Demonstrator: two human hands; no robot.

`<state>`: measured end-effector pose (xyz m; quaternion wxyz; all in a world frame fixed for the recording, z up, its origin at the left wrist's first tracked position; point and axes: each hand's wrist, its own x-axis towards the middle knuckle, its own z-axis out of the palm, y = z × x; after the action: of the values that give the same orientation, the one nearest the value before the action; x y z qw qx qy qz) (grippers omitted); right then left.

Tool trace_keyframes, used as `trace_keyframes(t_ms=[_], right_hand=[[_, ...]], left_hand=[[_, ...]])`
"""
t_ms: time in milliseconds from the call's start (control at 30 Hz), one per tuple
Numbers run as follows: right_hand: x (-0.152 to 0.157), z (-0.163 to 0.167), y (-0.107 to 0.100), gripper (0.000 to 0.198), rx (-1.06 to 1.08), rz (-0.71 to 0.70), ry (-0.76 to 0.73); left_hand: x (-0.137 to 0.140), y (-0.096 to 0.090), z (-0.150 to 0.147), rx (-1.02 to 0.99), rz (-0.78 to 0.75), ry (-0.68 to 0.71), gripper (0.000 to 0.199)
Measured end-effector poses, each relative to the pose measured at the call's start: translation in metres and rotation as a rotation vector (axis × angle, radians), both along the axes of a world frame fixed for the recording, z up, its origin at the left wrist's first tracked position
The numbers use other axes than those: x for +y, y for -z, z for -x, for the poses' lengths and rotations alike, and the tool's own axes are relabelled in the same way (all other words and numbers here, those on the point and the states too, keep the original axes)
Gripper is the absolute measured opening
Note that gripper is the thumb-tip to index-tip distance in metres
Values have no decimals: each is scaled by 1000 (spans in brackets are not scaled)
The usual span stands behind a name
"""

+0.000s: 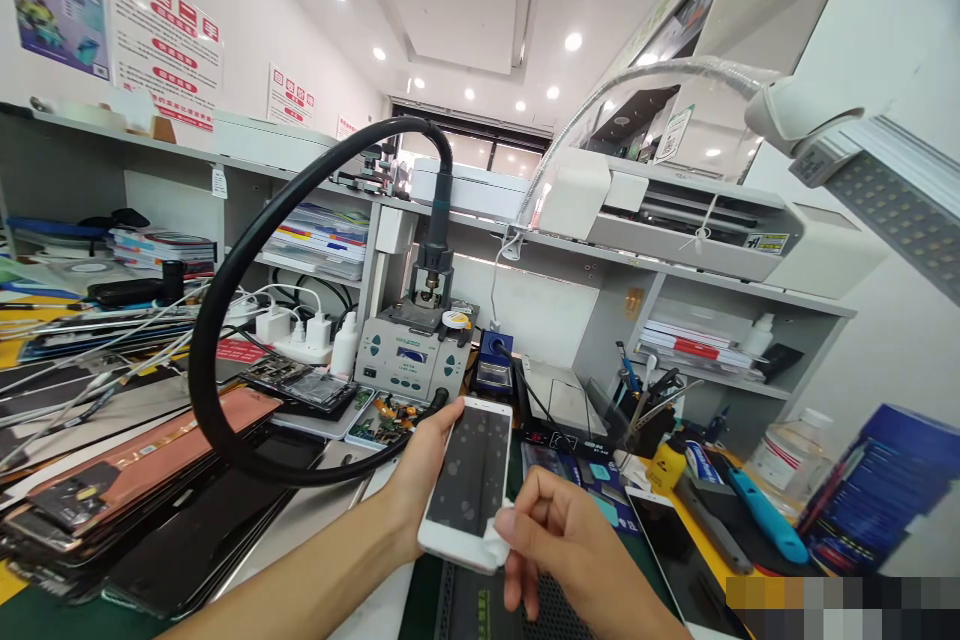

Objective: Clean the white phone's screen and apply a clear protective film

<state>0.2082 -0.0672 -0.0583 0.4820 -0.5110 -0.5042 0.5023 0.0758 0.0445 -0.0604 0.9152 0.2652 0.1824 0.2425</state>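
Observation:
A white-framed smartphone with a dark screen lies tilted in my left hand, which is wrapped round its left side. Spots or smudges show across the screen. At the phone's lower right corner, my right hand pinches a small piece of white tissue and presses it against the white border. Beneath the phone sits a dark perforated mat or device on the green work surface. To the right of my right hand lies another phone with a black screen and white edge.
A hot-air rework station with a looping black hose stands ahead. Stacked phone screens and parts cover the left side. On the right are a yellow bottle, a blue-handled tool, a clear bottle and a lamp.

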Motion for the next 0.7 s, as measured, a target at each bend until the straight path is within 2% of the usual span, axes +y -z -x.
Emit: trace_keyframes(t_ms=[167, 267, 467, 700], right_hand=[[6, -4, -1, 42, 29, -43, 222], [8, -9, -2, 44, 48, -69, 320], [13, -20, -1, 43, 65, -116, 452], [14, -24, 0, 40, 109, -96, 486]], left_hand=[[-7, 3, -4, -85, 8, 189, 51], [-12, 5, -6, -148, -15, 253, 54], [-21, 3, -8, -104, 7, 235, 48], [-23, 0, -9, -64, 39, 212, 55]])
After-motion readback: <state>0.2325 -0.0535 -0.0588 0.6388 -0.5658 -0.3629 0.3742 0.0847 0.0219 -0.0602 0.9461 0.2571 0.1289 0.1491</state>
